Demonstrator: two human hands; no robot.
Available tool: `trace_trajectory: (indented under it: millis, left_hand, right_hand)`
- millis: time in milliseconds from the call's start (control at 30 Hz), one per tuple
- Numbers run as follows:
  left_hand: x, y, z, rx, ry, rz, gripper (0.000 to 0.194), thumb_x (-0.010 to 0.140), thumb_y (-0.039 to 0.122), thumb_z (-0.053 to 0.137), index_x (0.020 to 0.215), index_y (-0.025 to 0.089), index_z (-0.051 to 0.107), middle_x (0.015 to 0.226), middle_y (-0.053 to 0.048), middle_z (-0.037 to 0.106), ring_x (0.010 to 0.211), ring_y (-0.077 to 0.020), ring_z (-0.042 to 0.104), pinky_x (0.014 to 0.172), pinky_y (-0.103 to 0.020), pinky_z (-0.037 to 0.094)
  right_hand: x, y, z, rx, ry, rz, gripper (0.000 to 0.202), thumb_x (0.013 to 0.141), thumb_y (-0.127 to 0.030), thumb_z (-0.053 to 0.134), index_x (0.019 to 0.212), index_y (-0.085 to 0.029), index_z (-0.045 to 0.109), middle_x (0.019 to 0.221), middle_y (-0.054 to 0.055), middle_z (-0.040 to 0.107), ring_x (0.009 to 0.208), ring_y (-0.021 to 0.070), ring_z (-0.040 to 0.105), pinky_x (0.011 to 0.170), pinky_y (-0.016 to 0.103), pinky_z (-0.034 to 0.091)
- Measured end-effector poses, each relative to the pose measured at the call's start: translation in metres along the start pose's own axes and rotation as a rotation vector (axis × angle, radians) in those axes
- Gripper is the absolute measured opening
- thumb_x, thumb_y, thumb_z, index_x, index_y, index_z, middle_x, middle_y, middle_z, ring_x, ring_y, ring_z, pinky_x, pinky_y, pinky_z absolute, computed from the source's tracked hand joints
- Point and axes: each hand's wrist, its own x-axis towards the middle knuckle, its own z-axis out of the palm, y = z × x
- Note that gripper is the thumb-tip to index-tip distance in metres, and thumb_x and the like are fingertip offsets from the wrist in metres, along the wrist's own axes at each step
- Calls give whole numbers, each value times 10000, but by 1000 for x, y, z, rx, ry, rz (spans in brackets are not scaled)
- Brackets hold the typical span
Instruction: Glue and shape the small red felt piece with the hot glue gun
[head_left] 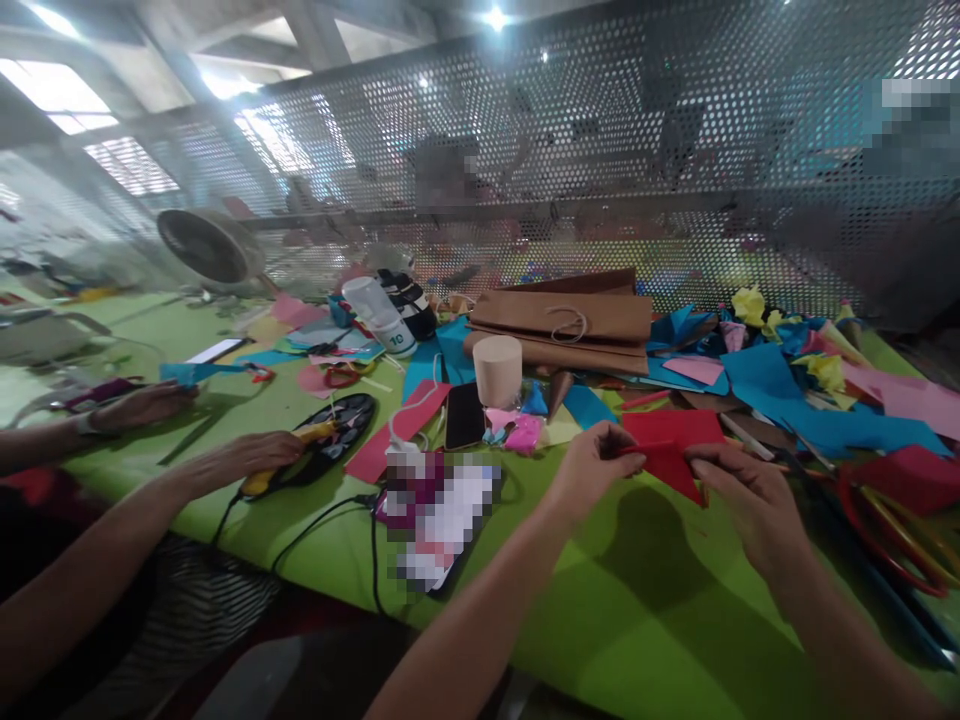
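Note:
A piece of red paper, partly folded, is held up over the green table between my two hands. At its left edge my left hand pinches a narrow, rolled or folded part of it. My right hand grips the lower right side of the same sheet, thumb and fingers closed. Both hands cast a shadow on the table top below. Just behind the red paper lie coloured scraps and a small pink packet.
Beside me on the left, a co-worker's hand holds a yellow-handled tool near a dark oval pad. A phone, a beige cup-like roll, brown folded paper and a white bottle stand or lie around. Scissors with red handles are at right.

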Motion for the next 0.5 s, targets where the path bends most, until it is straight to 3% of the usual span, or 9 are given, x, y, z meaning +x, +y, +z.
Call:
trace_trajectory:
  millis: [200,333,400,500]
  left_hand:
    - [0,0,-5,92,-25,-16,294,744,369,819,799,165,615,700,16,612,643,-125,566,655,-279,457]
    - [0,9,-12,341,30,69,206,801,363,772,818,167,710,909,-53,721,927,-207,641,867,-320,464]
    - [-1,12,-12,290,60,68,203,845,367,724,914,178,754,1040,-62,742,1054,-225,634,953,-323,442]
    - [-2,12,-8,101,113,-26,302,886,448,670,979,179,769,986,-49,754,981,-205,648,917,-316,455]
  right_hand:
    - [4,2,-2,-148,63,-66,229,788,-480,797,858,-266,760,816,16,712,758,216,625,681,341,475]
    - [6,6,-6,-100,98,-35,296,790,-511,795,907,-245,738,820,17,687,681,179,568,584,305,440]
    - [5,7,-7,-104,92,-36,306,794,-518,789,905,-239,734,824,23,683,682,176,565,577,301,444]
    - [4,4,-6,-124,73,-39,302,802,-525,775,918,-248,742,821,27,686,685,182,573,567,302,450]
